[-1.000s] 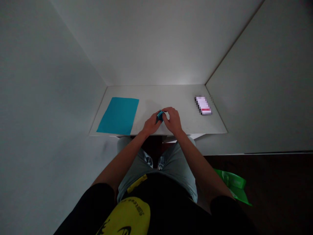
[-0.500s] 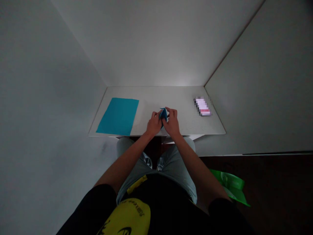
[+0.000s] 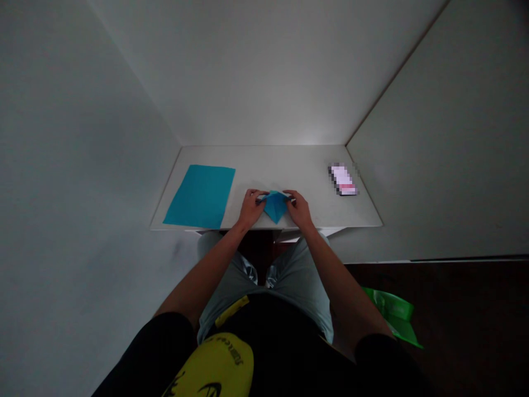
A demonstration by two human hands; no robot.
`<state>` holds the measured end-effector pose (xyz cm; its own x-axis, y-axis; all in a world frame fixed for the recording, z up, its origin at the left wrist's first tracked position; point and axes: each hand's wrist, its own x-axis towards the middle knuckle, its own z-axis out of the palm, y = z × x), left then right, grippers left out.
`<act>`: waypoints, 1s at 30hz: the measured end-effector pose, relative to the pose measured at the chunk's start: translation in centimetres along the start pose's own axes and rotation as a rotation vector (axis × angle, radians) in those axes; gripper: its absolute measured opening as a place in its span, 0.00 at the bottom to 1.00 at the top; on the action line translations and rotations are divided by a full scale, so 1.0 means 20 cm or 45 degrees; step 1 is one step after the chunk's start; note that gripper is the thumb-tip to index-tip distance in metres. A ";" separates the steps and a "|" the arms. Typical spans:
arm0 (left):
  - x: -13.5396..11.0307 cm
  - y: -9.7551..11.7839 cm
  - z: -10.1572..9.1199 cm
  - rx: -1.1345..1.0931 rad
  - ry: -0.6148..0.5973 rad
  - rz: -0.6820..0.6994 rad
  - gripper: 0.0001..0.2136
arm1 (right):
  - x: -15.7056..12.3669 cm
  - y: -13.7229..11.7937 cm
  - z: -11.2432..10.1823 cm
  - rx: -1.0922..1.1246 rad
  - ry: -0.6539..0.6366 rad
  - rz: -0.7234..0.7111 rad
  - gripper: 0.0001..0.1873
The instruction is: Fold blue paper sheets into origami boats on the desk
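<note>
Folded paper (image 3: 275, 207) pointed bodyward, long axis unclear. Left hand (image 3: 251, 207) and right hand (image 3: 300, 209) pinched its sides. Surface (image 3: 285, 162) was white, room (image 3: 256, 71) kinda dim.

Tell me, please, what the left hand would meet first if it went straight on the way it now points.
The left hand holds one side of the folded blue paper, so that comes first; beyond it, perhaps the right hand, though depth is hard to judge.

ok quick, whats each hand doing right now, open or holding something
Left hand: closed, holding the folded blue paper at its left side.
Right hand: closed, holding the folded blue paper at its right side.
</note>
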<state>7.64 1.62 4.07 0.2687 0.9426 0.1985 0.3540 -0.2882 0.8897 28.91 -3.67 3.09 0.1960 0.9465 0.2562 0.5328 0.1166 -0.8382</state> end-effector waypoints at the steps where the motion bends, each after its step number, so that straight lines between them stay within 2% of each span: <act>1: 0.00 -0.01 -0.01 -0.003 0.000 0.018 0.14 | -0.01 0.02 -0.01 -0.011 -0.003 -0.015 0.22; 4: -0.02 -0.04 -0.04 0.040 -0.042 0.088 0.13 | -0.03 0.08 -0.03 -0.075 -0.047 -0.090 0.21; 8: -0.06 -0.10 -0.11 0.253 -0.175 0.252 0.14 | -0.06 0.14 -0.07 -0.197 -0.132 -0.254 0.20; 12: -0.11 -0.13 -0.18 0.554 -0.252 0.431 0.14 | -0.10 0.16 -0.13 -0.368 -0.256 -0.421 0.15; 15: -0.15 -0.14 -0.22 0.638 -0.281 0.483 0.12 | -0.13 0.15 -0.15 -0.439 -0.301 -0.465 0.13; 20: -0.13 -0.16 -0.23 0.515 -0.292 0.406 0.08 | -0.13 0.13 -0.14 -0.427 -0.286 -0.405 0.13; 23: -0.10 -0.16 -0.21 0.510 -0.256 0.300 0.10 | -0.10 0.12 -0.11 -0.429 -0.236 -0.288 0.15; 27: -0.08 -0.13 -0.16 0.520 -0.167 0.157 0.07 | -0.09 0.10 -0.06 -0.503 -0.178 -0.154 0.14; 30: -0.09 -0.11 -0.13 0.535 -0.104 0.150 0.14 | -0.10 0.07 -0.04 -0.516 -0.126 -0.122 0.11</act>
<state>4.15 0.91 2.84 0.3926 0.8877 0.2404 0.6455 -0.4521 0.6156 29.85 -5.69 1.79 0.0606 0.9639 0.2594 0.8289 0.0962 -0.5511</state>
